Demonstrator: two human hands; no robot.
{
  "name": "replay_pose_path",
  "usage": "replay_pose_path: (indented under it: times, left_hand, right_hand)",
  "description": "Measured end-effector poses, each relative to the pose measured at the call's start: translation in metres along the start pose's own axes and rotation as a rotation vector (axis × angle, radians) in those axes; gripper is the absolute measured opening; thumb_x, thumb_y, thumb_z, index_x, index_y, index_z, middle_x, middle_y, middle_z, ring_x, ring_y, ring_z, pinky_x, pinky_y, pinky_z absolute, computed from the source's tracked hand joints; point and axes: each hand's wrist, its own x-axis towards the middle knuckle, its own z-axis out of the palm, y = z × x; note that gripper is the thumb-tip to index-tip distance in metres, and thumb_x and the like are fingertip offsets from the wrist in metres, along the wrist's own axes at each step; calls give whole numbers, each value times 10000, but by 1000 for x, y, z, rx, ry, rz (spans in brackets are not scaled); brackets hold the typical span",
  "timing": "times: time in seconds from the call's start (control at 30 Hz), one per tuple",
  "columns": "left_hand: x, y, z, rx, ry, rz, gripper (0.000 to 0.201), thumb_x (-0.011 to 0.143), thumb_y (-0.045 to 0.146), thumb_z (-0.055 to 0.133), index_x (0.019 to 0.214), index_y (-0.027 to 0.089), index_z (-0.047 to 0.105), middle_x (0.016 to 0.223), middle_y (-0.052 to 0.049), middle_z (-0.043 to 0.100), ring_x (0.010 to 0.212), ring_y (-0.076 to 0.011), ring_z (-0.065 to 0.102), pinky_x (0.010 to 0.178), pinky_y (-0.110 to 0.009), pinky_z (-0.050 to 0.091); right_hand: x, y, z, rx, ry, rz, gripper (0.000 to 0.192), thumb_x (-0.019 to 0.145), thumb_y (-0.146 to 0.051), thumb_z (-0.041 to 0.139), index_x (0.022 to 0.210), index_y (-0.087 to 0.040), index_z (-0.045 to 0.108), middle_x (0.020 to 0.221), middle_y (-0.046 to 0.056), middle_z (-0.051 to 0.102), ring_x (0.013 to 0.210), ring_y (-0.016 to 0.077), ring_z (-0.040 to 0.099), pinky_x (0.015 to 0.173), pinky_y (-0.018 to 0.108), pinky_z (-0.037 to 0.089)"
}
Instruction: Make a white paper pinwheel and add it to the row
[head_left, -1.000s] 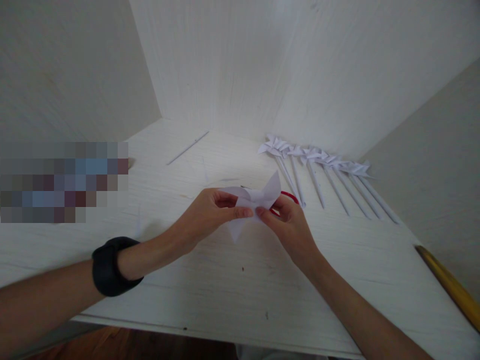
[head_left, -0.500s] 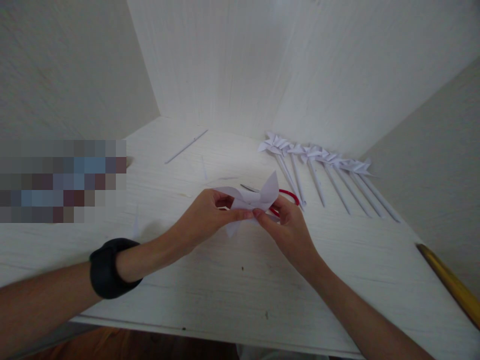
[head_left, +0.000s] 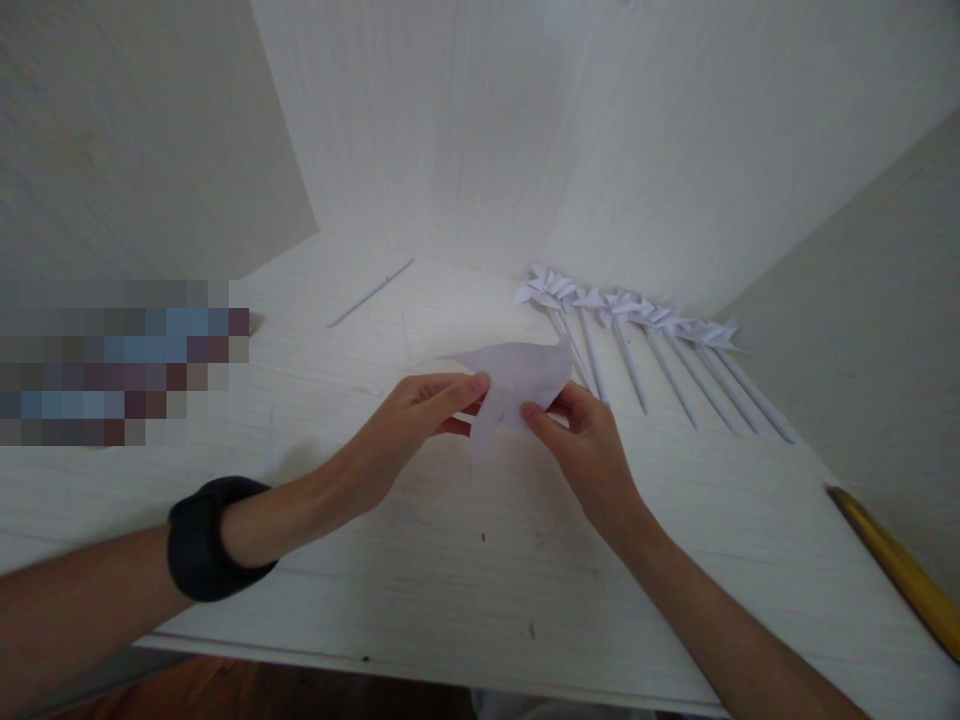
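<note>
Between my two hands, above the white table [head_left: 420, 570], is a piece of cut white paper [head_left: 517, 375], its flaps partly curled. My left hand [head_left: 442, 402] pinches it on the left with thumb and fingers. On its right side my right hand [head_left: 574, 425] grips it, the thumb pressed on the front. The paper covers the spot behind it, so the scissors that lay there do not show. Several finished paper pinwheels [head_left: 622, 303] on rolled paper sticks [head_left: 671, 380] lie in a row beyond my right hand.
A single thin paper stick [head_left: 371, 293] rests at the back left. White walls [head_left: 450, 130] rise behind the table. At the right edge is a gold-coloured strip [head_left: 896, 570]. A blurred-out patch [head_left: 120, 370] covers the left side.
The paper has been turned and its raised flap has opened out flatter. My left thumb has moved up and away from my right thumb. The scissors have gone out of sight behind the paper.
</note>
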Motion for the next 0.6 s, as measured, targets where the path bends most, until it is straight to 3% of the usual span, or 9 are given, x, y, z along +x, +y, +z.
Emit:
replay_pose_path:
  times: [0.2, 0.6]
  left_hand:
    - [0, -2, 0, 121, 83, -34, 234, 703, 352, 703, 868, 186, 706, 872, -25, 707, 791, -154, 604, 738, -265, 456]
    - [-1, -2, 0, 183, 59, -24, 216, 697, 266, 679, 878, 150, 658, 924, -59, 701, 876, -197, 634, 823, -325, 458]
  right_hand:
    - [-3, -6, 2, 16, -26, -37, 39, 695, -175, 597, 724, -176, 571, 720, 5, 586, 733, 166, 565, 760, 339, 466]
    - [-4, -4, 6, 6, -45, -75, 50, 714, -221, 621, 744, -194, 592, 731, 4, 614, 729, 161, 567, 780, 339, 477]
